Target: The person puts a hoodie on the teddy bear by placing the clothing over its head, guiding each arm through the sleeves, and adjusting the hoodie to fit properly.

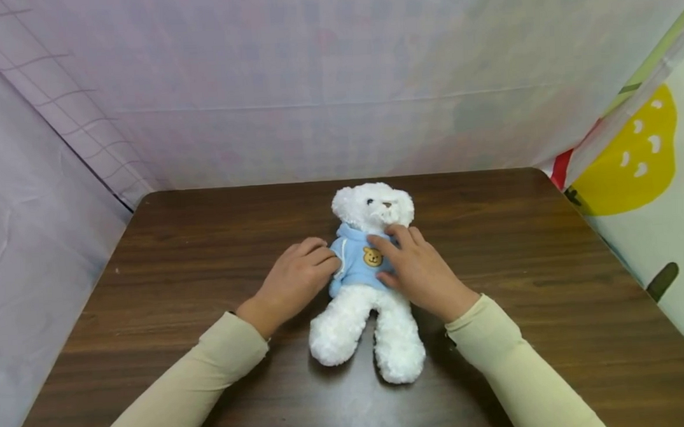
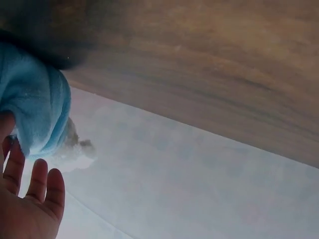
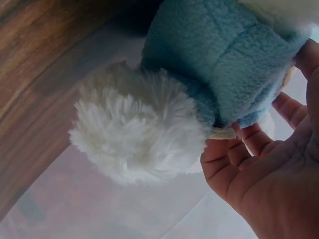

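Observation:
A white plush teddy bear point(image 1: 396, 338) lies on its back on the table, its head toward the far edge. It wears a light blue hoodie point(image 1: 356, 273) with a brown bear-face patch point(image 1: 372, 257) and a pale trim line on the front. At the hoodie's left side my left hand point(image 1: 299, 276) pinches the blue cloth between thumb and forefinger; the other fingers stand apart in the left wrist view. My right hand point(image 1: 427, 276) rests on the hoodie's front, fingers spread by the patch and the collar. In the right wrist view its fingertips touch the blue fleece point(image 3: 234, 64) under the white fluffy head point(image 3: 134, 124).
The dark brown wooden table point(image 1: 194, 245) extends around the bear on all sides. A pale curtain point(image 1: 313, 81) hangs along its far edge. Grey-white cloth point(image 1: 27, 221) hangs at the left, and a cloth with a yellow print point(image 1: 632, 162) at the right.

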The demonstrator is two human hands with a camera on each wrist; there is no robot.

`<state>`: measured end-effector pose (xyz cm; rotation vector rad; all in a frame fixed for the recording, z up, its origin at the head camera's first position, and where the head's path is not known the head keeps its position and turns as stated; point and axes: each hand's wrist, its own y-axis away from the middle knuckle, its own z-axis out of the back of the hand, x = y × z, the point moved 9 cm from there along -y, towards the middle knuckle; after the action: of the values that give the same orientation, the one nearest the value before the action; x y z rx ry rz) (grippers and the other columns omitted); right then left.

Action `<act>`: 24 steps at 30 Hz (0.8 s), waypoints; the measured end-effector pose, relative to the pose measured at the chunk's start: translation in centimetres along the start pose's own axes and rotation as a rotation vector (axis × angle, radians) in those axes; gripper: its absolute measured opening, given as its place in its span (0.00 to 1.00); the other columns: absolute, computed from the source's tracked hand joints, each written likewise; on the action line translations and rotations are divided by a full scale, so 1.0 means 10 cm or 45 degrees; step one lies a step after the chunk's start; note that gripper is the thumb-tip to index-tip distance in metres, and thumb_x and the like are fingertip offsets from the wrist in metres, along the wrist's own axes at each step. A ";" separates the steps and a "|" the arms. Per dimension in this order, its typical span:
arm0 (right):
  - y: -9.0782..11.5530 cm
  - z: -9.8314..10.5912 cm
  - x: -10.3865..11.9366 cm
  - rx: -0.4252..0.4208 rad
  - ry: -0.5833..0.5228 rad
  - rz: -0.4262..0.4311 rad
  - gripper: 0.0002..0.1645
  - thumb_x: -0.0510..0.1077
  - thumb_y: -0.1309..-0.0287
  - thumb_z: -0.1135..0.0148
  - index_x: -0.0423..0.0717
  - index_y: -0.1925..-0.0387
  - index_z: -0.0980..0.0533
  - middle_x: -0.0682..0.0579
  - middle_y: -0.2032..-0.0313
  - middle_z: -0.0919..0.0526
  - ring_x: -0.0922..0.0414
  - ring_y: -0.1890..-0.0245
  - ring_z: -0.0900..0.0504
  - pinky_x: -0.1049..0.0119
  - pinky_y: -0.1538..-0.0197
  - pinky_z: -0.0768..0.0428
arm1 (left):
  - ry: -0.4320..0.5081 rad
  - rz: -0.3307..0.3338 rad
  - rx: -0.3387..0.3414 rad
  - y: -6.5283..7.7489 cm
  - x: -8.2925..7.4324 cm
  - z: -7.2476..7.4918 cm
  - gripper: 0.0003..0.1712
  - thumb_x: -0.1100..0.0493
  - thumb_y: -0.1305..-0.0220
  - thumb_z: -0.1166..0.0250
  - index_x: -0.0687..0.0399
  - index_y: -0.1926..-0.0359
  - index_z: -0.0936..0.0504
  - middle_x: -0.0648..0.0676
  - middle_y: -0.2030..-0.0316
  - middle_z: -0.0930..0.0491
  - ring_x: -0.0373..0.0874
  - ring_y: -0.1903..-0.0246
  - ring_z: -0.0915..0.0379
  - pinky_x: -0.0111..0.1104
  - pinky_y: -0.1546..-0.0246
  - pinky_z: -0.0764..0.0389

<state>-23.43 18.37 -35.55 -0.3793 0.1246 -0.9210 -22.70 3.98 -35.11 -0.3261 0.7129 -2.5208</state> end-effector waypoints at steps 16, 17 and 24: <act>0.00 -0.01 -0.04 0.028 -0.040 -0.022 0.37 0.50 0.42 0.28 0.44 0.34 0.30 0.37 0.43 0.32 0.44 0.52 0.31 0.52 0.54 0.24 | -0.047 -0.008 0.010 -0.02 0.02 -0.01 0.10 0.60 0.39 0.28 0.51 0.56 0.14 0.49 0.58 0.16 0.50 0.48 0.26 0.42 0.49 0.23; 0.00 -0.01 -0.04 0.026 -0.040 -0.021 0.37 0.50 0.42 0.28 0.44 0.34 0.30 0.37 0.43 0.32 0.44 0.53 0.31 0.52 0.54 0.24 | -0.059 -0.014 0.009 -0.02 0.01 -0.01 0.10 0.60 0.39 0.28 0.51 0.56 0.14 0.49 0.57 0.17 0.50 0.48 0.26 0.42 0.49 0.23; 0.00 -0.01 -0.03 0.020 -0.026 -0.014 0.37 0.50 0.42 0.28 0.44 0.34 0.30 0.37 0.42 0.32 0.44 0.53 0.31 0.52 0.55 0.24 | -0.157 -0.019 -0.003 -0.03 0.00 -0.04 0.04 0.58 0.39 0.29 0.51 0.64 0.15 0.49 0.60 0.19 0.49 0.48 0.27 0.41 0.51 0.24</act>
<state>-23.63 18.59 -35.71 -0.3750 0.0966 -0.9286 -22.94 4.34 -35.30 -0.4844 0.6678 -2.4892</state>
